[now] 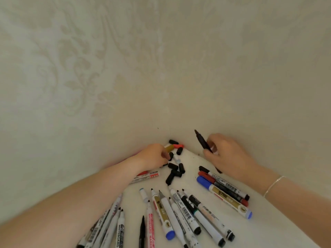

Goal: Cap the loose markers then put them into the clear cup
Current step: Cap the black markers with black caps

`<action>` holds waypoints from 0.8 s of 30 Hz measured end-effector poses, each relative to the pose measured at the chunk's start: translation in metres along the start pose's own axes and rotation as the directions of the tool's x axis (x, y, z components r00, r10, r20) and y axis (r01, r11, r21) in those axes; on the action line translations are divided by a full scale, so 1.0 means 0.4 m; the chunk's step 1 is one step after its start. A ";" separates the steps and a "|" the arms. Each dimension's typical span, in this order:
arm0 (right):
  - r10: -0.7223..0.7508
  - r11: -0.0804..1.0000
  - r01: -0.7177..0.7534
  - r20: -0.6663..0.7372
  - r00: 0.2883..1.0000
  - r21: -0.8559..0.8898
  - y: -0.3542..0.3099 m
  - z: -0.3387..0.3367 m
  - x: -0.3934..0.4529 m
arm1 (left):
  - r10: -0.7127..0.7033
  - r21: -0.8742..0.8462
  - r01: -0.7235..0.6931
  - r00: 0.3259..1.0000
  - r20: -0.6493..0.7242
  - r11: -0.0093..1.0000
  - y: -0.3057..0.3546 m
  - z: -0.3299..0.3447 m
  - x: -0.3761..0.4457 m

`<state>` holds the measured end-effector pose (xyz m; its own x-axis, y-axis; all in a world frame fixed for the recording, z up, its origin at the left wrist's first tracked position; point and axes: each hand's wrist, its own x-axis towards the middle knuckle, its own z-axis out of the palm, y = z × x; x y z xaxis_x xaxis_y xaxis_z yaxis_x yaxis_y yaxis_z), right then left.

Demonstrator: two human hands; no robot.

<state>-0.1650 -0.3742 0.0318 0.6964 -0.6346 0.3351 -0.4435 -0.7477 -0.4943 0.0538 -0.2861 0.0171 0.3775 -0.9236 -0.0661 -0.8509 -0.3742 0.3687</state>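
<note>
My right hand [228,154] grips an uncapped black marker [202,141], its tip pointing up and away. Over at the pile of loose caps [174,170] in the table's far corner, my left hand [153,155] pinches a black cap [171,156]. Several uncapped markers [179,212] lie fanned out on the white table [268,228] near me. Three capped markers [223,190], blue, red and black, lie together at the right. No clear cup is in view.
Patterned beige walls [107,68] meet in a corner right behind the caps. A red cap [178,146] and a gold cap [169,148] lie against the corner. More markers [145,176] lie under my left forearm.
</note>
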 end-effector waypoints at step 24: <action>0.094 0.930 -0.151 0.180 0.979 0.335 0.049 0.090 0.093 | 0.017 -0.147 0.006 0.988 0.156 0.989 0.003 -0.011 0.001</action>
<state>-0.1275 -0.4052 0.0058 0.7414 -0.6568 0.1375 -0.3285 -0.5338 -0.7792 0.0547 -0.2866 0.0217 0.3012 -0.9316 -0.2036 -0.7858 -0.3634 0.5005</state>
